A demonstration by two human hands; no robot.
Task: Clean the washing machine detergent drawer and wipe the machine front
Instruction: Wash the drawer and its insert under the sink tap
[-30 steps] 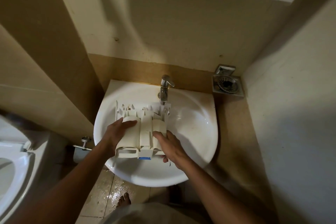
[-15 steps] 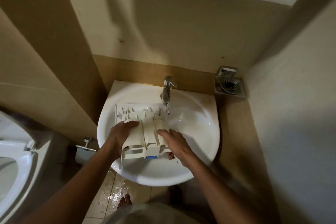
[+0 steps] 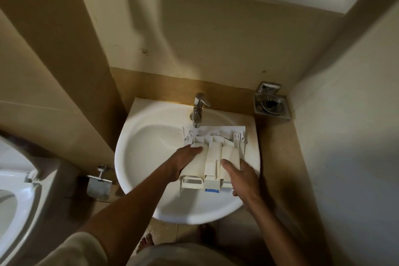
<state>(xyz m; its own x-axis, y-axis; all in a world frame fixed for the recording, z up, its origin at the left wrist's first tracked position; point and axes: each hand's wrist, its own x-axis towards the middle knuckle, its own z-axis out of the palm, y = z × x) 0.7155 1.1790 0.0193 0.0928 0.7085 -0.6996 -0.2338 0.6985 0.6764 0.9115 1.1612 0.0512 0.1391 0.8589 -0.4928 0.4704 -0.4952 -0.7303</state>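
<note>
We find the detergent drawer (image 3: 216,157) lying across the washbasin's (image 3: 133,157) 3 o'clock side, just below the tap (image 3: 198,110). Its blue tab (image 3: 211,190) is too small to read. The left hand (image 3: 185,157) grips its left flank and the right hand (image 3: 241,177) its right. A soap dish (image 3: 271,103) sits at 1 o'clock. Since the earlier frame, the drawer has shifted rightward.

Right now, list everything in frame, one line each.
basin: 1, white, centre
tap: 1, chrome, basin's back edge
detergent drawer: 1, cream with a blue tab, over the basin's right half, by the tap
metal dish: 1, silver, on the wall right of the basin
paper holder: 1, silver, low on the wall left of the basin
toilet: 1, white, left edge
foot: 1 clear, bare, on the floor below the basin
left hand: grips the drawer's left side
right hand: grips the drawer's right side, thumb on top
</note>
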